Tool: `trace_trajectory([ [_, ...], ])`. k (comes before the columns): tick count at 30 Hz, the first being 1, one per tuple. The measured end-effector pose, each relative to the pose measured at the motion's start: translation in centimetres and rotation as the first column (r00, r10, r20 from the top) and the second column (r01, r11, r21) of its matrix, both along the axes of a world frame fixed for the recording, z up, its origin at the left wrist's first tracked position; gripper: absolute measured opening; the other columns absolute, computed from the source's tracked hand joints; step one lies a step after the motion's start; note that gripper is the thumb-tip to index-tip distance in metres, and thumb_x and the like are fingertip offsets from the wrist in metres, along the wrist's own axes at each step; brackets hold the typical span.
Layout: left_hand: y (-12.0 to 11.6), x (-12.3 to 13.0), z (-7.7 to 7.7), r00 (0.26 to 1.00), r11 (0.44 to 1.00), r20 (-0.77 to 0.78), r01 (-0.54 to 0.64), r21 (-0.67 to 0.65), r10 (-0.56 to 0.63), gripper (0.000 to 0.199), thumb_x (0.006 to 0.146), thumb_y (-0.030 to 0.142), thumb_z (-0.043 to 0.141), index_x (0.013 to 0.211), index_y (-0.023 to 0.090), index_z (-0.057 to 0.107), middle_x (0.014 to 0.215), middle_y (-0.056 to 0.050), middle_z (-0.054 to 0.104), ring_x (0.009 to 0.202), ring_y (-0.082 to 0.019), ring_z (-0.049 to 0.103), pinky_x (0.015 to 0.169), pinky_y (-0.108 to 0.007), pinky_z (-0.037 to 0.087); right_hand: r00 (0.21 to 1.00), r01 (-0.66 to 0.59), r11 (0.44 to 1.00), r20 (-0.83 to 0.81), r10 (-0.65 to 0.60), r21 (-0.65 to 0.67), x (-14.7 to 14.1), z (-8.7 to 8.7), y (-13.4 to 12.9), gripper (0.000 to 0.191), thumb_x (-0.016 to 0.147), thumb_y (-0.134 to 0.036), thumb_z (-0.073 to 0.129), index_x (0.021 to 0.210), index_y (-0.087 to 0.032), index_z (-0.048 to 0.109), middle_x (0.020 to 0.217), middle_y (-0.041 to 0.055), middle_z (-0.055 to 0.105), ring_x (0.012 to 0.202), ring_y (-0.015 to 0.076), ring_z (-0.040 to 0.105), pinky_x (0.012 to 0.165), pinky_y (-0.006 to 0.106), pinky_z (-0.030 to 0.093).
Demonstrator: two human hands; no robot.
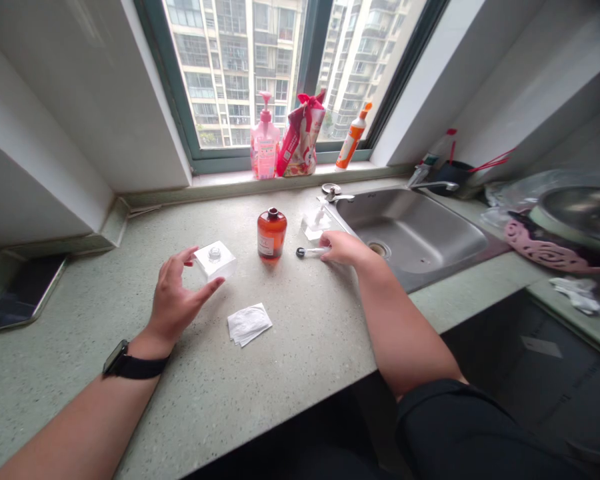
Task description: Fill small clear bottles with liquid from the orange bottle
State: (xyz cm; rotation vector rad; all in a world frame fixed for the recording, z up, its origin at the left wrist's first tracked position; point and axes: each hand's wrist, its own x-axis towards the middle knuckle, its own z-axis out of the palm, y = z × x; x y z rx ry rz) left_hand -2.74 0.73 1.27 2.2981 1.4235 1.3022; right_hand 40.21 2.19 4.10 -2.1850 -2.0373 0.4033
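My left hand [183,293] has its thumb and fingers spread around a clear square bottle [216,260] with an open neck; whether the fingertips touch it is hard to tell. My right hand [337,247] is closed at the end of a white pump tube with a black cap [301,253], low over the counter. Behind that hand stands a clear container with a pump [316,223]. An amber bottle [272,235] without a cap stands upright between my hands. Nearer to me a folded white tissue [249,324] lies on the counter [290,373].
A steel sink [410,227] with a faucet is at the right. On the windowsill stand a pink pump bottle [265,143], a red bag [303,137] and an orange bottle [351,140]. A dark flat panel [23,293] lies at the left.
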Motion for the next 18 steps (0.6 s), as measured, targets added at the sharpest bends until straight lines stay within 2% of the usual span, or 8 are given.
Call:
trace_trajectory([
  [5, -0.16, -0.07, 0.17, 0.999, 1.000, 0.028, -0.015, 0.027, 0.014, 0.076, 0.090, 0.068, 0.077, 0.148, 0.021, 0.057, 0.129, -0.013, 0.071, 0.113, -0.031, 0.069, 0.111, -0.050, 0.053, 0.999, -0.021, 0.999, -0.031, 0.020, -0.033, -0.19, 0.36, -0.18, 0.038, 0.071, -0.019, 0.091, 0.107, -0.022, 0.077, 0.116, 0.0079, 0.080, 0.100, 0.0264, 0.073, 0.079, 0.032, 0.052],
  [11, -0.08, -0.03, 0.14, 0.999, 1.000, 0.034, -0.007, 0.009, 0.007, 0.076, 0.089, 0.067, 0.078, 0.147, 0.021, 0.059, 0.129, -0.013, 0.071, 0.112, -0.030, 0.069, 0.110, -0.050, 0.055, 0.995, -0.042, 0.999, -0.092, 0.040, -0.021, 0.12, 0.56, -0.25, 0.038, 0.071, -0.021, 0.094, 0.106, -0.025, 0.079, 0.119, 0.0086, 0.080, 0.106, 0.0295, 0.075, 0.086, 0.036, 0.057],
  [15, -0.17, 0.04, 0.17, 0.998, 0.999, 0.056, 0.002, -0.040, 0.000, 0.077, 0.088, 0.069, 0.078, 0.146, 0.021, 0.060, 0.131, -0.012, 0.072, 0.113, -0.030, 0.070, 0.111, -0.050, 0.055, 0.988, -0.037, 0.998, -0.150, 0.043, 0.045, 0.54, 0.72, -0.50, 0.033, 0.072, -0.026, 0.093, 0.102, -0.025, 0.079, 0.111, 0.0089, 0.081, 0.101, 0.0305, 0.076, 0.084, 0.041, 0.060],
  [18, -0.08, 0.09, 0.03, 0.997, 0.995, 0.078, 0.016, -0.096, -0.008, 0.080, 0.087, 0.073, 0.077, 0.146, 0.021, 0.060, 0.132, -0.013, 0.073, 0.113, -0.030, 0.071, 0.111, -0.051, 0.055, 0.969, -0.041, 0.983, -0.233, 0.084, 0.181, 0.02, 0.89, -0.43, 0.025, 0.081, -0.034, 0.087, 0.103, -0.024, 0.079, 0.102, 0.0077, 0.081, 0.095, 0.0285, 0.076, 0.086, 0.043, 0.061],
])
